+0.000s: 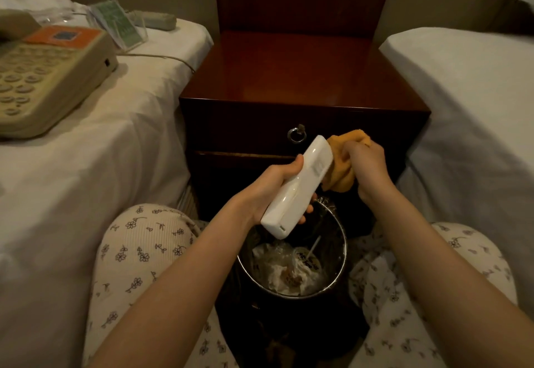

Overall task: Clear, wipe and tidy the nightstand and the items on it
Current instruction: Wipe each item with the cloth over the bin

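White plastic remote (297, 187), back face up, held slantwise in the left hand (270, 191): fingers wrapped under the lower half, thumb on its left edge, clamped on it. Upper half left bare, presumably so the cloth can reach it.

Right hand (365, 166) fisted around a bunched orange cloth (342, 165); the cloth touches the remote's right edge near the top. Judged step: wiping the remote, item by item.

Both hands sit above the waste bin (341, 252), which stands on the floor between the person's knees, directly in front of the nightstand. Bin is lined and holds crumpled tissue and a thin stick. Working over it probably lets any dust fall inside.

Nightstand (303, 78): dark red-brown wood, glossy top with nothing on it; drawer with ring pull (297, 134) closed. Whether the top has been wiped cannot be told from the sheen alone.

Left bed (115, 150) carries the displaced items: beige telephone (46, 78) with cord trailing toward the nightstand, clear acrylic card stand (118, 23), and a grey bar-shaped object (154, 20) behind it, identity unclear. Likely parked there to free the surface. Right bed (476, 93) bare.
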